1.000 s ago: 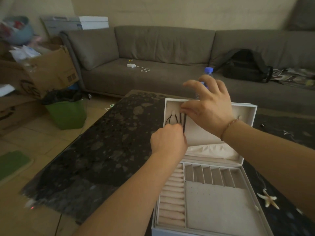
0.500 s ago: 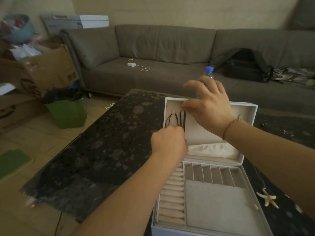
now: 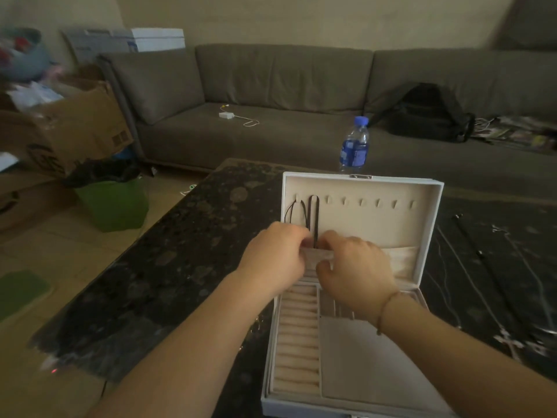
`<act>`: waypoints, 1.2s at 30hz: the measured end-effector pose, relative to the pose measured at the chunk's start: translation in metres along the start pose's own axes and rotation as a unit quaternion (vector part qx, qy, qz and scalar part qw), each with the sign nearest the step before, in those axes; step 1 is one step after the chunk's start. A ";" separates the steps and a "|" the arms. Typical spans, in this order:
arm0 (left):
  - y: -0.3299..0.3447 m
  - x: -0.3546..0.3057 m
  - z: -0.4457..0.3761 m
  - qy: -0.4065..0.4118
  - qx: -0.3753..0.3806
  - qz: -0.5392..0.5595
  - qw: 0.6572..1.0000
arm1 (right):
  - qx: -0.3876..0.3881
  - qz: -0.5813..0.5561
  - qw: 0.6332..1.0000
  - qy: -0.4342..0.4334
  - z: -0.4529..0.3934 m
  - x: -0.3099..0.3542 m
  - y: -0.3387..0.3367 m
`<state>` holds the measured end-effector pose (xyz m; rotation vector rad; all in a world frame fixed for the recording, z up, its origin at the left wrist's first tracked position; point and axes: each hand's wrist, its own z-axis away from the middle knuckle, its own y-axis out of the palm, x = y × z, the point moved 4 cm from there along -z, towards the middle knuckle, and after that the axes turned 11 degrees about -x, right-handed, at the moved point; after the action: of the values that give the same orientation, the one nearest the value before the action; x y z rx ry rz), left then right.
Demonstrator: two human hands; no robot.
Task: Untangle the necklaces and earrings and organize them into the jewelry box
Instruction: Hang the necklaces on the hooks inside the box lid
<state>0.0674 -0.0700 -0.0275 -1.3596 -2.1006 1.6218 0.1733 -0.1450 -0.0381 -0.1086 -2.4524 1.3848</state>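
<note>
The white jewelry box (image 3: 355,402) stands open on the dark table, its lid (image 3: 376,218) upright with a row of hooks. Two black cord necklaces (image 3: 313,218) hang from the leftmost hooks. Their lower ends vanish between my hands at the edge of the lid's fabric pocket (image 3: 401,260). My left hand (image 3: 275,257) pinches at the cords' lower end with curled fingers. Just to its right, my right hand (image 3: 355,267) has its fingers and thumb curled on the pocket's top edge. Several thin chain necklaces (image 3: 482,254) and a cross pendant (image 3: 509,342) lie on the table to the right.
A water bottle (image 3: 354,146) stands behind the lid. The box's ring rolls (image 3: 297,342) and flat tray hold nothing. A grey sofa (image 3: 271,86) with a black bag (image 3: 422,113) lies beyond; a green bin (image 3: 114,203) and cardboard boxes (image 3: 75,125) stand at the left.
My right hand has dropped from the hooks at the lid's top down to the pocket edge beside my left hand. A second cord now hangs straight from its hook.
</note>
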 end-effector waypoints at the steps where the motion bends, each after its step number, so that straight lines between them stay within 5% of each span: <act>1: -0.001 0.001 0.000 -0.011 -0.015 0.013 1.000 | 0.023 -0.005 1.000 0.020 -0.002 0.003 0.004; 7: 0.003 0.003 0.002 -0.012 -0.064 0.026 0.998 | 0.062 -0.122 0.987 0.082 -0.008 0.002 0.009; 11: 0.006 0.005 0.003 0.000 -0.088 0.024 0.996 | 0.060 -0.170 0.983 0.042 -0.002 -0.005 -0.004; 18: 0.018 -0.025 0.011 0.144 -0.095 0.020 0.985 | -0.049 -0.064 0.992 0.092 0.056 -0.092 -0.081; 22: 0.034 -0.069 0.019 0.203 -0.062 0.051 0.976 | 0.058 0.026 0.974 0.218 0.101 -0.176 -0.100; 25: 0.049 -0.103 0.025 0.232 -0.032 0.048 0.971 | 0.145 0.091 0.968 0.185 0.129 -0.196 -0.091; 30: 0.073 -0.138 0.030 0.231 -0.004 0.055 0.971 | 0.078 0.115 0.975 0.171 0.139 -0.188 -0.068; 36: 0.092 -0.163 0.034 0.233 0.010 0.081 0.969 | 0.109 0.126 0.972 0.164 0.141 -0.176 -0.047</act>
<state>0.1912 -0.2119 -0.0560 -1.7406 -1.7309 1.2077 0.2998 -0.3247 -0.1083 -0.5663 -2.0550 1.5845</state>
